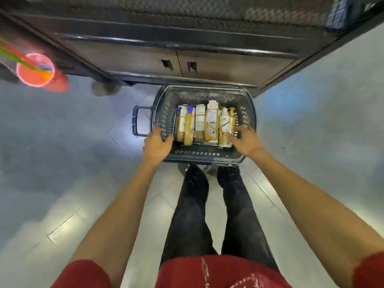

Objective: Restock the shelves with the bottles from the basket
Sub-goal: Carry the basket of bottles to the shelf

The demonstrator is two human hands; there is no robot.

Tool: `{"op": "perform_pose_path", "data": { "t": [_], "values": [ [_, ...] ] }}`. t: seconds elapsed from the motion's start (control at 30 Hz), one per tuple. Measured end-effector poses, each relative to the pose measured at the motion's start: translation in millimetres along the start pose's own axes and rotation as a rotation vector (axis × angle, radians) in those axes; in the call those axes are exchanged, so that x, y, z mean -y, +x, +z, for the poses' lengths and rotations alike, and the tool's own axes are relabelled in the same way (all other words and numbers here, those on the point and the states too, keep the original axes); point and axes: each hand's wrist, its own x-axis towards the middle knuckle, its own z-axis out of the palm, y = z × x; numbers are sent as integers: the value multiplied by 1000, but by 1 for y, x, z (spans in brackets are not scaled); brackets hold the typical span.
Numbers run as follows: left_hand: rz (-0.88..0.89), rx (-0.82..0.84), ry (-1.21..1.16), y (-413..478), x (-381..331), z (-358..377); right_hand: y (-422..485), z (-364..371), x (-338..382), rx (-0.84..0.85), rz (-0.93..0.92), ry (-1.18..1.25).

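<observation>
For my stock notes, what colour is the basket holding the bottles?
Dark grey: the slotted plastic basket shows best in the head view.

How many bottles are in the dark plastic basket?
6, left to right in the dark plastic basket: blue-capped white-and-gold bottle, blue-capped gold bottle, white-labelled bottle, large gold bottle, white Lux bottle, gold pump bottle. Others may hide beneath.

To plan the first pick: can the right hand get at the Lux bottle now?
Probably yes: the right hand is just beside the Lux bottle, which lies uncovered in the open basket.
</observation>
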Motion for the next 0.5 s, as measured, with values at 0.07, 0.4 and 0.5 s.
{"op": "perform_pose_path", "data": {
  "t": [0.07,0.4,0.5],
  "values": [
    [-31,-5,-66,17,7,11,13,5,-10,-41,19,19],
    [-100,-99,-308,139,61,73,106,24,-90,-273,172,108],
    [-101,-236,-274,178,78,80,133,30,-106,-308,232,152]
  ]
}}
